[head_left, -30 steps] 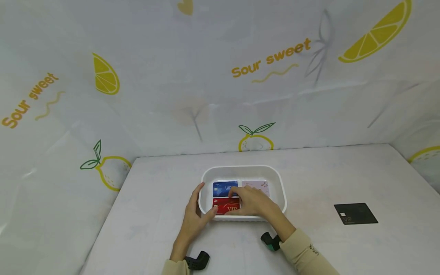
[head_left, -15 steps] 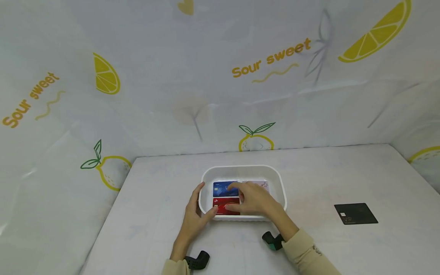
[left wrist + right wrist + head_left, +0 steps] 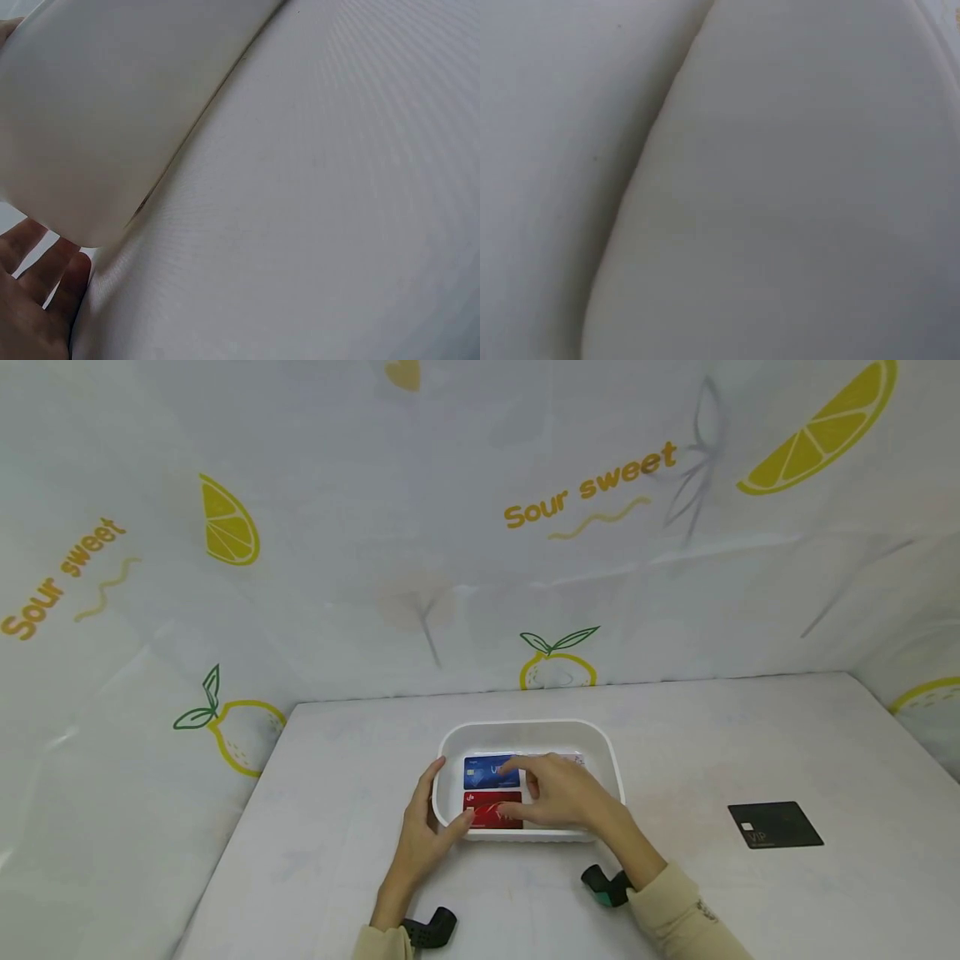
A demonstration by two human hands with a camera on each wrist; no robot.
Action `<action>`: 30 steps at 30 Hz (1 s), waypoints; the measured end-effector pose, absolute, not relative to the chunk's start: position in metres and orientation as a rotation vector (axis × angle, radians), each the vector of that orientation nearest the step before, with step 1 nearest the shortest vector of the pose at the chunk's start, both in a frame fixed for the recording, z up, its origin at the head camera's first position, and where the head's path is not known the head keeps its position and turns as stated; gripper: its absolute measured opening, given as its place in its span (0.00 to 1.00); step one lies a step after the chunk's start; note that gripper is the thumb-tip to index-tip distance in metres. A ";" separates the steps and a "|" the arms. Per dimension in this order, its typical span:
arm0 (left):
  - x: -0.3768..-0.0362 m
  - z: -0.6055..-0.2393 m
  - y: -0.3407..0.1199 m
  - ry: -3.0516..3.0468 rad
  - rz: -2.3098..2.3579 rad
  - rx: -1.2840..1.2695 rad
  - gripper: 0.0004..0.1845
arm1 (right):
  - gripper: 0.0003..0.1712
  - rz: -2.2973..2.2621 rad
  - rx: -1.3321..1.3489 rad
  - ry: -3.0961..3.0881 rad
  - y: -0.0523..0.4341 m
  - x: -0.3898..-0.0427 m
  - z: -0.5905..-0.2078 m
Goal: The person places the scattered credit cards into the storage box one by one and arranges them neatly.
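**White tray, two hands, three cards**

Beige sleeves (image 3: 678, 914) came in at the near edge of the table (image 3: 337, 827), with a dark wrist device just beside each one. Ahead of them the left hand (image 3: 423, 839) gripped the tray (image 3: 525, 731) at its left near corner: the thumb lay hooked over the rim toward the red card, and the fingers curled round the outer wall. The left wrist view showed the same, with the tray's white wall close above the fingers (image 3: 34, 300) and the table beyond it.

The right hand (image 3: 566, 793) was inside the tray, palm down, fingers loosely spread and gently bent. Its fingertips lay at the right ends of the red card (image 3: 487, 810) and the blue card (image 3: 487, 772); whether they pinched either card or only touched them could not be told. The right wrist view gave only blurred white surface.

The red card lay flat in the tray's near left part, and the blue card lay just behind it. A pale pink card (image 3: 573, 760) lay to the right of the blue one, mostly hidden by the hand.

A black card (image 3: 775, 824) lay flat on the table, well apart to the right. Farther off, a lemon-printed cloth (image 3: 480, 527) walled the back and sides.
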State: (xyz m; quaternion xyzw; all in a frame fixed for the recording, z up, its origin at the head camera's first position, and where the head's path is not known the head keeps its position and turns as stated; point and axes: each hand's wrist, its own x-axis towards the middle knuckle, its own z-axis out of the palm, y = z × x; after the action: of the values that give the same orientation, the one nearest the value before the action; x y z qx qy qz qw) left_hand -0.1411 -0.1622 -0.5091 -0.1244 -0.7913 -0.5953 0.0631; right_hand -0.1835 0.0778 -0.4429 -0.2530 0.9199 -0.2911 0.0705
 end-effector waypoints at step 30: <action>-0.141 -0.509 -0.161 -2.394 -1.760 -0.363 0.47 | 0.25 -0.994 -0.793 2.815 0.127 -0.174 -0.429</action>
State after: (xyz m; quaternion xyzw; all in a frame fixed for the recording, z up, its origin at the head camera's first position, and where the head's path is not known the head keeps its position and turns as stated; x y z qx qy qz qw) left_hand -0.1408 -0.1609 -0.5089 -0.1211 -0.7976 -0.5862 0.0740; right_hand -0.1739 0.1266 -0.4292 -0.2567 0.9110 -0.3217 0.0264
